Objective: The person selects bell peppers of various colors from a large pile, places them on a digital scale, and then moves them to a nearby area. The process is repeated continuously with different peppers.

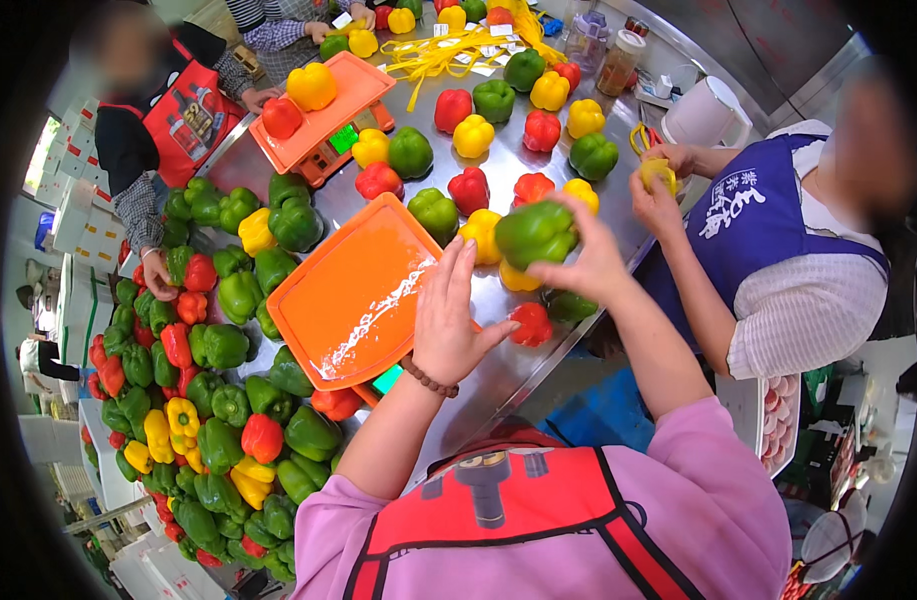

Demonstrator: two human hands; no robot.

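A green bell pepper (pixel 537 234) is gripped in my right hand (pixel 589 251), held over the right side of the metal table. My left hand (pixel 454 315) has its fingers extended and thumb apart, with nothing in it. It hovers at the right edge of an orange weighing scale's tray (pixel 353 292), which bears no pepper. Part of the scale's lit green display (pixel 388 380) shows beneath the tray. Close to my right hand sit a yellow bell pepper (pixel 482 234) and a red bell pepper (pixel 532 325). Another green pepper (pixel 571 306) is partly hidden by my right forearm.
A large heap of green, red and yellow peppers (pixel 218 420) lies left. A second orange scale (pixel 331 112) holds two peppers. Yellow tape strips with labels (pixel 458 52) lie at the back. Co-workers stand left, far and right; the right one handles a yellow roll (pixel 658 176). A white kettle (pixel 702 112) stands behind.
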